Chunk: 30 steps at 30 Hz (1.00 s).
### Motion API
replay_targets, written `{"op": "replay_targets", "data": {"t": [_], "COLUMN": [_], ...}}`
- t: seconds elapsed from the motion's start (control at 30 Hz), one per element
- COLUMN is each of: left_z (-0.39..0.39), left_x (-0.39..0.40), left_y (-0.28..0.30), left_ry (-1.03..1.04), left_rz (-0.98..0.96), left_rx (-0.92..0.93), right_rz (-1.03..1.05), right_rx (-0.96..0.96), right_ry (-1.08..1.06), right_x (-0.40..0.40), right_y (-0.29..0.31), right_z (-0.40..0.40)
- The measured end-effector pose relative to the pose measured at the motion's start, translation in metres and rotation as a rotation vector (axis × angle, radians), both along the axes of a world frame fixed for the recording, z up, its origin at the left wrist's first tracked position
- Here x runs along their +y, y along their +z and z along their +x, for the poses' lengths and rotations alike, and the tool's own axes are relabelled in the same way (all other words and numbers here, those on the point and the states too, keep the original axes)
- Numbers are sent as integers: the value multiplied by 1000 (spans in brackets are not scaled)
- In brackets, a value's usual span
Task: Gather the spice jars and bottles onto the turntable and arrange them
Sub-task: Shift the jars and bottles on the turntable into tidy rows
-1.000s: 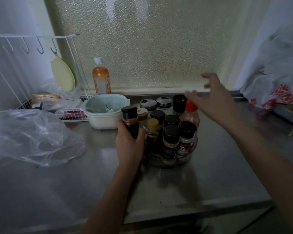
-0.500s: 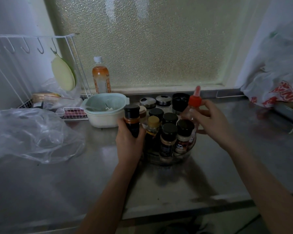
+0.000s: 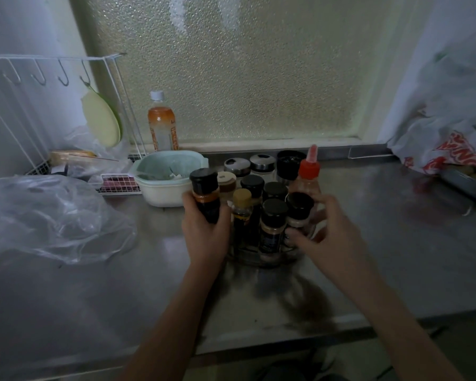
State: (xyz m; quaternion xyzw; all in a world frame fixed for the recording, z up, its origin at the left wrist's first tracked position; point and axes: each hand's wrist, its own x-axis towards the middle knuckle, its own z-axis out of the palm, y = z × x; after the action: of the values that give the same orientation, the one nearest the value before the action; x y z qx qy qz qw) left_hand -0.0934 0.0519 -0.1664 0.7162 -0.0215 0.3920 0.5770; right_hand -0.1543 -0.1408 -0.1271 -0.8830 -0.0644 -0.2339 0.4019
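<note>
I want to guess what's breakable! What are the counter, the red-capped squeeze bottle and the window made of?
Counter: looks like brushed stainless steel, grey with dull, smeared reflections. Red-capped squeeze bottle: probably soft plastic, see-through body with a pointed red nozzle. Window: seems to be frosted, pebbled glass, since light comes through but no shapes do. So the window is likeliest to break.

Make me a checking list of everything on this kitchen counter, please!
Surface: steel counter, dim, shiny.
Job's things: jars crowd the turntable; red-capped bottle at its right.
Clutter: plastic bag left, green bowl, orange drink bottle by the window.
Grippers: left hand holds a black-capped bottle; right hand touches the front right jar, grip unclear.
Cables: nothing seen.
Surroundings: frosted window, wire rack, printed bag right.
</note>
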Motion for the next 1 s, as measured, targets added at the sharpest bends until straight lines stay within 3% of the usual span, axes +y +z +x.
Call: {"op": "replay_targets", "data": {"t": [0.07, 0.3, 0.4, 0.5, 0.57, 0.67, 0.8, 0.9, 1.0], "left_z": [-4, -11, -13, -16, -19, -23, -32, -33, -31], "left_x": [1, -1, -3, -5, -6, -6, -14, -15, -13], "left_y": [-2, -6, -6, -5, -3, -1, 2, 3, 2], "left_ry": [-35, -189, -166, -99, -48, -8, 1, -53, -201], "left_rz": [56, 206, 212, 243, 261, 235, 267, 378, 575], "left_rx": [-25, 5, -16, -33, -42, -111, -199, -322, -434], "right_rz": [-68, -121, -288, -325, -231, 69, 102, 169, 230], "right_rx": [75, 69, 109, 120, 51, -202, -180, -186, -351], "right_ry": [4, -253, -336, -317, -286, -133, 226, 180, 30], "right_x": [9, 26, 34, 35, 30, 38, 70, 78, 67], "right_y": [-14, -21, -22, -18, -17, -16, -16, -14, -15], "right_z": [3, 16, 20, 21, 13, -15, -33, -31, -40]}}
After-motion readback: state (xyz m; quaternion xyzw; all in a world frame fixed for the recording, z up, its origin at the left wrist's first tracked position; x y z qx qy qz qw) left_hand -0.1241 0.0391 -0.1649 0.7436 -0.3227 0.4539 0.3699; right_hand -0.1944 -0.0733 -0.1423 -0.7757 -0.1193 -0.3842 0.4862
